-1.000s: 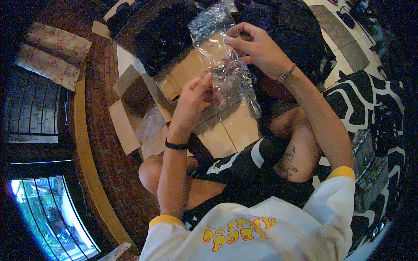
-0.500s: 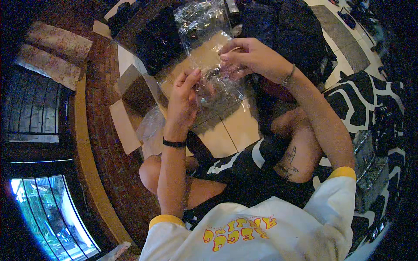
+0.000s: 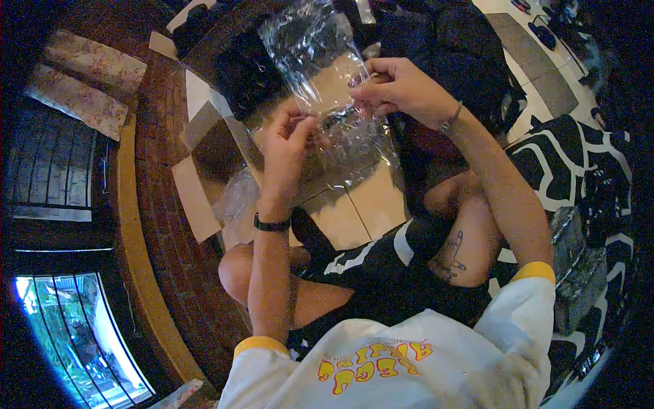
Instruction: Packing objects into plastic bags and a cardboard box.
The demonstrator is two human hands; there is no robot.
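Note:
Between my hands stretches a clear plastic bag (image 3: 354,140), thin, shiny and creased. My left hand (image 3: 289,140) pinches its left side between thumb and bent fingers. My right hand (image 3: 392,88) grips the opposite edge at the upper right, fingers closed. Part of the clear plastic rises beyond the hands toward the top of the view, and part hangs below them. The plastic is see-through, and I cannot make out anything inside it.
An opened cardboard box (image 3: 197,187) stands at the left with its flaps out, more clear plastic (image 3: 238,194) beside it. A black bag (image 3: 443,41) lies beyond my right hand. Plastic-wrapped grey packages (image 3: 575,273) sit at my right on a black-and-white cloth (image 3: 552,157).
The plastic has been spread wider and flatter between my hands. My right hand has shifted slightly right, and my left fingers have curled in a little lower.

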